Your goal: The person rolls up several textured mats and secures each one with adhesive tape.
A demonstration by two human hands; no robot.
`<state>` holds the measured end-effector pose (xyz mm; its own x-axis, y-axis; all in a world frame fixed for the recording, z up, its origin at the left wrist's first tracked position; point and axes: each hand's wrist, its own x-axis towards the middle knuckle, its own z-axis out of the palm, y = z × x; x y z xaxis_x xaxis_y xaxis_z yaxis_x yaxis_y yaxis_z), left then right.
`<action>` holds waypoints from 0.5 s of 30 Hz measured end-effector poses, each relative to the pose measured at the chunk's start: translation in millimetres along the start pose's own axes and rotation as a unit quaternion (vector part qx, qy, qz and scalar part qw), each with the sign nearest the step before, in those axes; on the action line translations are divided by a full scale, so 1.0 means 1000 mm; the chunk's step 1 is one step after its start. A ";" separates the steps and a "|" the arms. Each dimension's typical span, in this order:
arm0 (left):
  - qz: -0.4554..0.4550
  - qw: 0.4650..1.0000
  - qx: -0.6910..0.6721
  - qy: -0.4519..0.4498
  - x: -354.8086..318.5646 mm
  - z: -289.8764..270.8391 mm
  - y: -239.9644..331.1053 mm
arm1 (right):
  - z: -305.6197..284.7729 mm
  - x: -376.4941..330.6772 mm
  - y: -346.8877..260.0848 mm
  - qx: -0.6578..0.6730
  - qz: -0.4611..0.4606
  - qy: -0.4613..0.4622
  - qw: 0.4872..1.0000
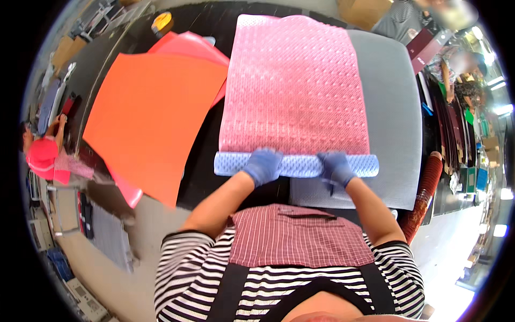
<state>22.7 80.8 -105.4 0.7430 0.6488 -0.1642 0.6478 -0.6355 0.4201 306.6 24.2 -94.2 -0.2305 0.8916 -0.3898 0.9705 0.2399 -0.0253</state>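
A pink mat (pixel 295 80) with a raised dotted texture lies flat on the table, its near end rolled up so that a light blue patterned underside (pixel 300 165) shows. My left hand (pixel 263 166), in a blue glove, is curled over the roll left of its middle. My right hand (pixel 336 167), gloved in the same blue, grips the roll further right. Both sets of fingers bend over the far side of the roll and are slightly blurred. The mat partly overlaps a grey padded sheet (pixel 391 107) on the right.
Orange sheets (pixel 155 107) lie left of the mat over a pinkish-red sheet (pixel 188 43). A yellow tape roll (pixel 162 21) sits on the black table (pixel 206 155) at far left. A dark red roll (pixel 424 198) leans at the right edge. A person in a red cap (pixel 43 153) works at left.
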 end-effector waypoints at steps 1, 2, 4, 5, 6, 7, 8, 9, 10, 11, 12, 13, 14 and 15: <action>-0.040 0.998 0.021 -0.039 -0.002 0.001 0.003 | -0.012 0.008 -0.003 0.004 0.010 -0.048 0.999; -0.042 0.996 0.057 0.052 -0.011 0.008 0.011 | -0.021 0.012 0.000 0.030 -0.003 -0.059 0.998; -0.042 0.984 0.096 0.144 -0.024 0.017 0.021 | -0.026 0.015 0.007 0.060 -0.025 -0.092 0.994; -0.048 0.985 0.105 0.127 -0.024 0.019 0.021 | -0.027 0.019 0.010 0.060 -0.025 -0.089 0.994; -0.052 0.986 0.115 0.110 -0.022 0.020 0.021 | -0.030 0.023 0.015 0.069 -0.023 -0.092 0.993; -0.055 0.986 0.113 0.105 -0.019 0.027 0.013 | -0.029 0.022 0.011 0.080 -0.023 -0.102 0.991; -0.036 0.990 0.104 0.091 -0.008 0.027 -0.001 | -0.033 0.021 0.008 0.075 -0.009 -0.088 0.993; -0.017 0.992 0.095 0.077 0.001 0.027 -0.013 | -0.030 0.016 0.002 0.073 -0.013 -0.089 0.993; -0.011 0.993 0.098 0.058 0.012 0.012 -0.017 | -0.024 0.010 0.000 0.059 -0.032 0.032 0.997; -0.015 0.993 0.097 0.058 0.023 -0.007 -0.022 | -0.018 0.003 -0.008 0.047 -0.056 0.151 0.986; -0.016 0.996 0.082 -0.036 0.036 -0.023 -0.028 | -0.025 -0.002 -0.030 -0.031 -0.016 0.156 0.987; -0.012 0.990 0.064 -0.128 0.047 -0.034 -0.032 | -0.025 0.005 -0.031 -0.034 -0.019 0.155 0.987; -0.010 0.989 0.072 -0.131 0.053 -0.036 -0.033 | -0.026 0.015 -0.028 -0.005 0.013 0.117 0.993; -0.010 0.989 0.069 -0.129 0.052 -0.034 -0.033 | -0.028 0.027 -0.023 0.024 0.045 0.079 0.996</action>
<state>33.8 150.0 -97.3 0.7370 0.5439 -0.4013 0.6658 -0.6864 0.2925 275.8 53.8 -78.3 -0.1471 0.9590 -0.2422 0.9891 0.1412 -0.0415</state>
